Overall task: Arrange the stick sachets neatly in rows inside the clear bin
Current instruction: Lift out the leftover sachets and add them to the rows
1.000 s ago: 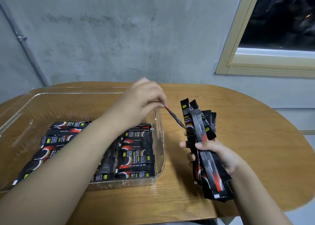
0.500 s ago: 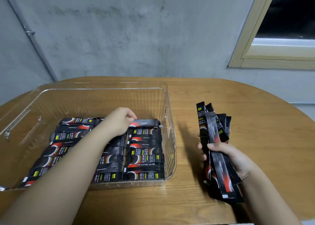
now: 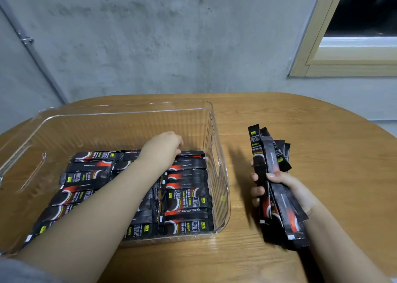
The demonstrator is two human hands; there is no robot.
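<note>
Dim, even indoor light from above; window (image 3: 363,10) dark. Soft shadow on table (image 3: 268,115) left of the held sachets (image 3: 277,188); faint sheen on clear bin (image 3: 212,132) walls. Wide-angle bowing at edges, slight softness overall.

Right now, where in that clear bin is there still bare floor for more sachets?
The clear bin has bare floor along its far wall, beyond the last sachet row where the left hand rests, and a strip by its left wall. The near half is packed. The right hand holds the spare bundle over open wooden table.
</note>
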